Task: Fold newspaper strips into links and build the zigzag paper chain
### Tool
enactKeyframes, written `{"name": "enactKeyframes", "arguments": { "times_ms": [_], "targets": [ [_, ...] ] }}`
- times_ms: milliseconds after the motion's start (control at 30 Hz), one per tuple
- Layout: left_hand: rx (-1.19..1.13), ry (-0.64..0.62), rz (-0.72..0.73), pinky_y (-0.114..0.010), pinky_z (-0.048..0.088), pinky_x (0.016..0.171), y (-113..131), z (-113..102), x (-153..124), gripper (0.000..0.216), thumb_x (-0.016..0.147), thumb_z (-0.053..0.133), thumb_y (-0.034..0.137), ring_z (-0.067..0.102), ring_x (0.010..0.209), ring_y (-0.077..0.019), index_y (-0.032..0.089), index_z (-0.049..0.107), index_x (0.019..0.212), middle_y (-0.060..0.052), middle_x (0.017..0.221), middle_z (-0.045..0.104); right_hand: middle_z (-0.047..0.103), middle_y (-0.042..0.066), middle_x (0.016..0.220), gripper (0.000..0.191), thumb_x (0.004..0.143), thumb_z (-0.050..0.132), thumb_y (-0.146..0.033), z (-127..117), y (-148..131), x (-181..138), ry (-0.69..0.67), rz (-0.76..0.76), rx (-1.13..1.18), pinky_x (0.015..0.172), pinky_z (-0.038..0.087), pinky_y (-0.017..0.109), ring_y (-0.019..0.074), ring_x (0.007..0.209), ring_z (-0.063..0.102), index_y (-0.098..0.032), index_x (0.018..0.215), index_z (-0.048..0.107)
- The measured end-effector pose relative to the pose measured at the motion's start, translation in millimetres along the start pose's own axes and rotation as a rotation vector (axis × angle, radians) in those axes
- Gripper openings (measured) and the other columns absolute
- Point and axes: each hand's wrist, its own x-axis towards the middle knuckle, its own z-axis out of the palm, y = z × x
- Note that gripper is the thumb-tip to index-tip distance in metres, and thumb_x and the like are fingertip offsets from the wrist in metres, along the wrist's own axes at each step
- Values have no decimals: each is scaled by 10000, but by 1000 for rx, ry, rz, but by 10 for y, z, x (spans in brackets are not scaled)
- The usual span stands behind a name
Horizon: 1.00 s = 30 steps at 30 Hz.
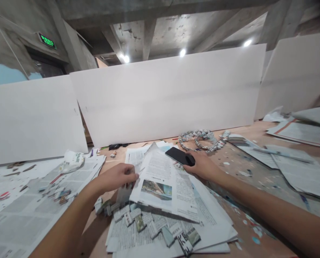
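My left hand (118, 177) is closed in a pinch on the left edge of a folded newspaper sheet (160, 181) that lies on top of a newspaper stack (208, 215). My right hand (201, 165) reaches forward and holds the near end of a black phone (179, 156), which rests over the top of the sheet. Several small folded newspaper pieces (154, 225) lie in a loose row on the stack just below the sheet.
A woven ring of folded paper links (200, 139) lies behind the phone. More newspapers (28, 200) cover the left of the wooden table (246, 229), others (291, 168) the right. A crumpled paper ball (72, 160) sits at left. White boards (165, 96) stand behind.
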Motion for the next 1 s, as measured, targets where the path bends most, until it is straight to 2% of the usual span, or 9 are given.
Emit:
{"name": "enactKeyframes", "arguments": {
  "times_ms": [67,133,300,400,500,633,800,1000],
  "targets": [
    [-140,26,-34,-290,489,640,43,32,10,397,936,507,581,675,768,-212,212,584,810,-38,846,709,656,95,1263,330,974,655,-363,10,7,4,1,1,0,958,525,492,271,1123,641,-183,1250,633],
    [-233,67,-86,-298,534,661,36,94,48,420,977,471,584,694,812,-206,192,601,899,-63,944,715,658,95,1262,323,976,654,-361,22,16,9,5,2,2,954,528,488,270,1122,641,-183,1245,636],
    [-297,112,-183,-373,588,768,-98,280,199,271,996,614,399,697,860,-192,152,664,1097,-49,1048,703,666,91,1238,314,973,654,-367,62,30,15,30,-6,21,952,524,480,264,1105,644,-184,1228,642],
    [-315,107,-197,-392,595,795,-111,364,263,290,997,617,391,702,913,-208,160,655,1168,-65,1121,699,669,89,1216,319,963,660,-379,84,3,10,50,-18,42,955,512,478,265,1105,636,-184,1215,644],
    [-308,110,-208,-380,600,769,-68,413,294,283,996,626,371,704,884,-197,155,646,1178,-64,1103,699,680,82,1173,314,953,667,-388,83,-50,-1,58,-40,71,950,506,471,260,1082,639,-177,1186,651],
    [-294,92,-209,-359,604,739,-77,376,303,254,991,640,331,703,849,-182,154,644,1172,-57,1077,701,696,79,1153,325,954,666,-394,50,-90,-9,58,-61,120,929,517,459,247,1035,662,-174,1193,654],
    [-293,82,-222,-370,603,757,-227,232,294,256,988,643,330,703,874,-190,155,644,1176,-61,1097,698,720,81,1138,371,935,683,-407,18,-38,12,62,-25,164,915,526,450,252,1028,679,-173,1221,654],
    [-291,129,-257,-386,600,781,-364,111,284,283,982,652,333,699,911,-202,160,633,1204,-68,1133,689,750,124,1093,461,830,745,-369,-79,22,34,52,65,216,834,537,394,268,973,704,-140,1217,642]
  ]
}}
